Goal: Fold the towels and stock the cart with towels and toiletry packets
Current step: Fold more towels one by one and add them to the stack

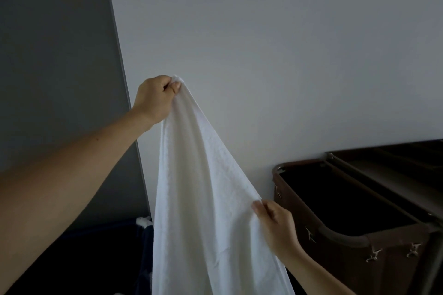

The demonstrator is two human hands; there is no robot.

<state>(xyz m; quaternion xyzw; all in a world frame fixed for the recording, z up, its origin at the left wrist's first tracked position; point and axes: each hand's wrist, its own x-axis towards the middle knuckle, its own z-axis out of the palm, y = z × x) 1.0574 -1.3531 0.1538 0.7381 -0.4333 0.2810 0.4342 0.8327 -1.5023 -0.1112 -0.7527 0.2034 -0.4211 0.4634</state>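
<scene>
A white towel [203, 187] hangs unfolded in front of me, running down past the bottom edge of the view. My left hand [155, 98] is raised high and pinches the towel's top corner. Lower and to the right, my right hand [275, 227] grips the towel's right edge. The cart [354, 242] stands at the right, with a dark brown fabric bag on a metal frame, its top open and its inside dark.
A pale wall fills the background. A grey door or panel [55, 79] stands at the left, with small stickers near its top. A dark blue object [96, 258] with a bit of white on it sits low at the left, behind the towel.
</scene>
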